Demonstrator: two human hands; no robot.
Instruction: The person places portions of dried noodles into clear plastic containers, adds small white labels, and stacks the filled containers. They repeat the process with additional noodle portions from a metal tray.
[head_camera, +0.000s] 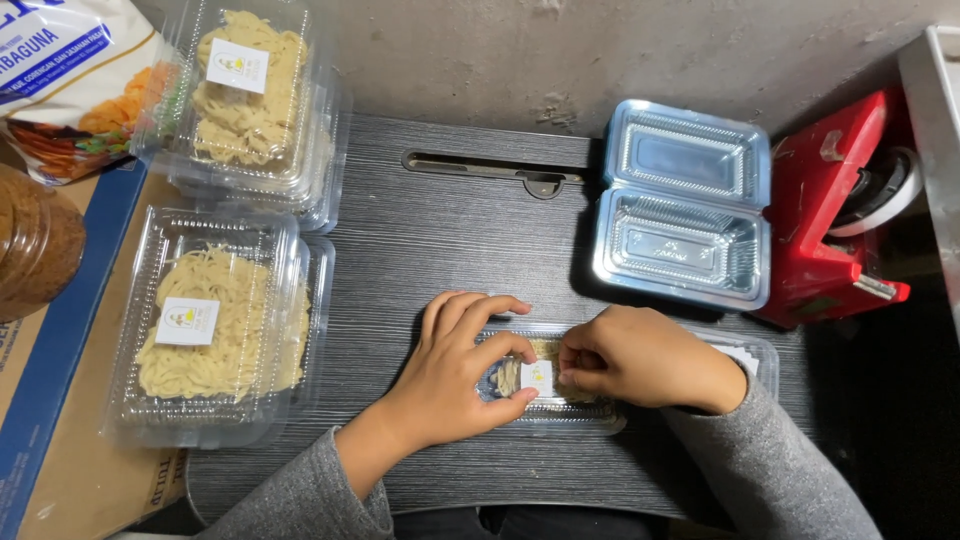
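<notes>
Far left: a printed bag (70, 70) leaned on a blue-edged cardboard box (60, 330), with a brown jar (35, 245) just beside it.

Left, far: one stack of closed clear noodle containers (250, 100), the top one already bearing a small white label.

Left, near: a second stack (215, 320), also filled, closed and labelled on top.

Near centre: your left hand (455, 370) rested on the lid of a closed clear container of noodles (600, 400) lying on the dark desk (440, 240). Thumb and forefinger were curved and partly open, framing a small white label (537, 377) and touching its left edge.

Just right of that: your right hand (630, 360) was curled, fingertips pressed at the label's right edge. Whether it pinched the label or only pressed it flat could not be told.

Right, far: an empty clear container (685, 205) lay open, lid hinged back, well apart from your hands.

Far right: a red device (830, 210) stood against the wall, partly out of view.

Progress, as judged: at least two packs were finished and stacked; the pack under your hands was filled and shut, with its label being seated; the open container had yet to be filled, closed or labelled.
</notes>
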